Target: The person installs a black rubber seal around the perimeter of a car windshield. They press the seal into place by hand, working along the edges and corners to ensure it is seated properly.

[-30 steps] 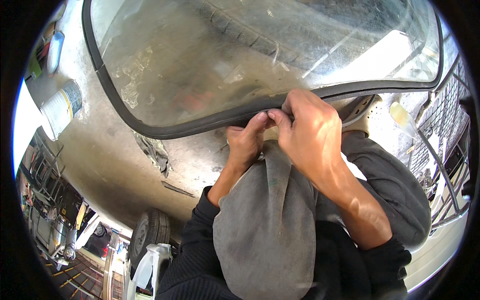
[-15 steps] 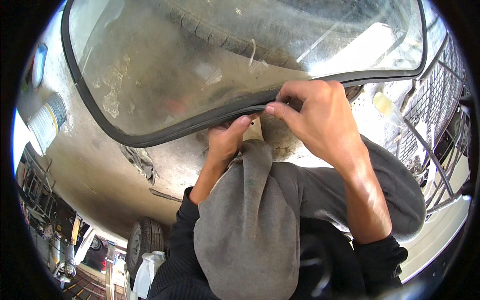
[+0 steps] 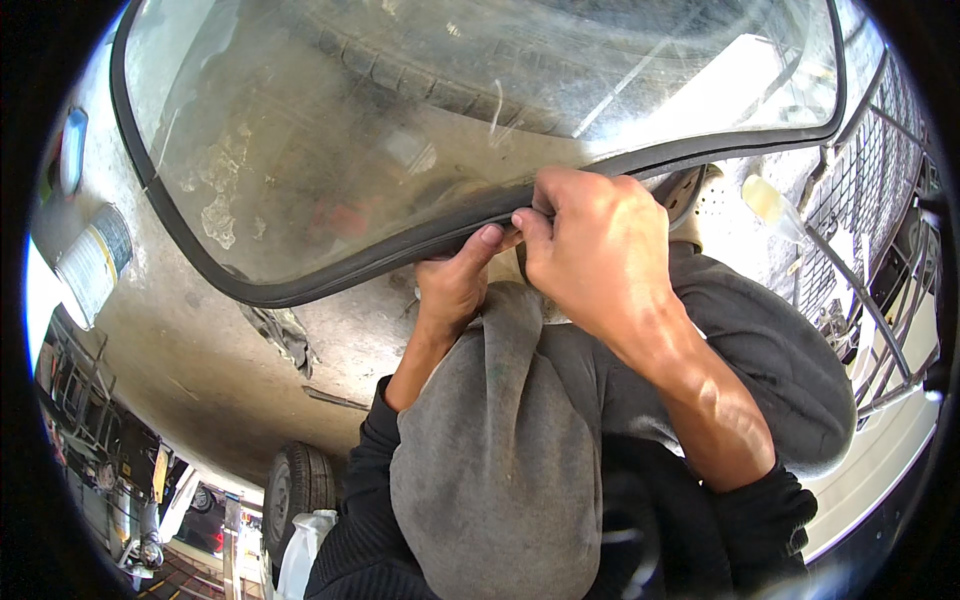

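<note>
A large, dusty sheet of vehicle window glass (image 3: 400,130) spans the upper part of the view, with a black rubber seal (image 3: 330,279) running round its edge. My left hand (image 3: 456,278) grips the near stretch of the seal from below, thumb on top. Just right of it, my right hand (image 3: 596,235) pinches the same seal between thumb and bent fingers. The two thumbs are close together. My right fingertips are partly hidden behind the seal and the hand itself.
Behind the glass lies a tyre (image 3: 430,90). A tin can (image 3: 95,265) and a blue bottle (image 3: 73,150) stand at the left. To the right are a clear bottle with yellowish contents (image 3: 768,205) and a wire mesh rack (image 3: 870,180). A wheel (image 3: 297,490) sits at lower left.
My right hand has slid a little left along the seal, nearer my left hand. The glass has shifted slightly left in view, and a shoe shows more beneath it.
</note>
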Motion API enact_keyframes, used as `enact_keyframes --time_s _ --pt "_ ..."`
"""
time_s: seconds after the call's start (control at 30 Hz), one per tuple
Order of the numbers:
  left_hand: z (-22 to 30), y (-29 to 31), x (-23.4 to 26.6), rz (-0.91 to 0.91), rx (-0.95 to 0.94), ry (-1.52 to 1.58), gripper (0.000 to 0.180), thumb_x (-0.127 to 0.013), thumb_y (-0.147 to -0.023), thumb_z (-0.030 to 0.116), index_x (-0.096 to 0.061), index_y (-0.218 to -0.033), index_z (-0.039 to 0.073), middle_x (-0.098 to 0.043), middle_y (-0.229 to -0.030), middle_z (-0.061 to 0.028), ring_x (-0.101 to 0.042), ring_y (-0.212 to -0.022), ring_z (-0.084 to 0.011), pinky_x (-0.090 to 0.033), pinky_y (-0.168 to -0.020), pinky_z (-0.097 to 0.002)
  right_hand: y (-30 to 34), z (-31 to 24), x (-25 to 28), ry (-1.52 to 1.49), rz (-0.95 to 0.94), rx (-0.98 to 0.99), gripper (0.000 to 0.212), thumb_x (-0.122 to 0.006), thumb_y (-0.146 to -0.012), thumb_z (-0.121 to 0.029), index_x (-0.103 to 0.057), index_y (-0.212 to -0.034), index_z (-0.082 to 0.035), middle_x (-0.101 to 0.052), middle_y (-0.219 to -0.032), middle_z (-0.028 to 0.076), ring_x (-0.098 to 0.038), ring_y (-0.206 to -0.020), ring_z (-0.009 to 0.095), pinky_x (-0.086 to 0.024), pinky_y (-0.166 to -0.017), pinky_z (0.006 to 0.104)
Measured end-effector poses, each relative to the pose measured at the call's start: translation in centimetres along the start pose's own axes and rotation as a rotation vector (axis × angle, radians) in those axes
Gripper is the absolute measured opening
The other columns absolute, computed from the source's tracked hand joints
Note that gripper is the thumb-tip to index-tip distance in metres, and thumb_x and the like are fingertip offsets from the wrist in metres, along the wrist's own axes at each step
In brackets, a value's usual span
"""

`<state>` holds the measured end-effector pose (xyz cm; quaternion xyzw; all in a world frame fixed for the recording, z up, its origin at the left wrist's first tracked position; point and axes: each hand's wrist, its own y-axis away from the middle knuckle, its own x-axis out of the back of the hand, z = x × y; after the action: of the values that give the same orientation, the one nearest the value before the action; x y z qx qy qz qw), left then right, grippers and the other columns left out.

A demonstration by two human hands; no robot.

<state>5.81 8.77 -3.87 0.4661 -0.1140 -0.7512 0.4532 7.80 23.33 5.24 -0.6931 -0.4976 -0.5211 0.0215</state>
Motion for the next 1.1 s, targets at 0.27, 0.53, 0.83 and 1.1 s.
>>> enact_keyframes --time_s 0.27,0.53,0.83,1.1 --pt "0.2 -0.5 -0.7 0.033 -0.006 0.075 0.031 -0.059 -0.082 0.001 -0.053 -0.113 -0.003 -0.061 -0.105 -0.0124 -0.060 -0.096 -0.0207 -0.050 -0.084 -0.0345 0.3 0.4 -1.5 -0.023 0.101 0.079 0.014 -0.067 -0.074 -0.008 -0.054 -0.069 -0.004 -0.056 -0.060 0.014 -0.059 -0.057 0.033 -0.046 -0.053 0.0391" --pt "-1.1 -0.6 2.0 0.012 -0.054 -0.200 0.020 -0.065 -0.083 0.011 -0.061 -0.099 0.001 -0.061 -0.092 -0.0025 -0.055 -0.086 -0.0114 -0.045 -0.078 -0.0259 2.0 4.6 -1.5 0.049 0.484 0.338 0.030 -0.081 -0.064 -0.021 -0.059 -0.080 -0.009 -0.058 -0.074 0.005 -0.057 -0.073 0.022 -0.044 -0.068 0.0366" --pt "0.0 -1.1 2.3 -0.188 0.109 -0.392 0.034 -0.053 -0.086 0.034 -0.058 -0.091 0.001 -0.053 -0.070 -0.0065 -0.049 -0.062 -0.0175 -0.039 -0.059 -0.0311 6.3 5.5 -5.7 -1.149 -0.085 -0.454 0.027 -0.073 -0.080 -0.018 -0.061 -0.092 0.003 -0.065 -0.084 0.008 -0.057 -0.076 0.012 -0.047 -0.068 0.0274" --pt "8.1 1.2 -1.3 -0.581 0.318 -1.130 0.032 -0.065 -0.082 0.032 -0.064 -0.096 0.003 -0.060 -0.074 -0.0067 -0.058 -0.068 -0.0189 -0.045 -0.063 -0.0284 2.6 4.2 -6.5 -1.484 0.010 -0.314 0.034 -0.074 -0.081 -0.018 -0.058 -0.100 0.005 -0.064 -0.093 0.009 -0.058 -0.085 0.015 -0.047 -0.079 0.0285"
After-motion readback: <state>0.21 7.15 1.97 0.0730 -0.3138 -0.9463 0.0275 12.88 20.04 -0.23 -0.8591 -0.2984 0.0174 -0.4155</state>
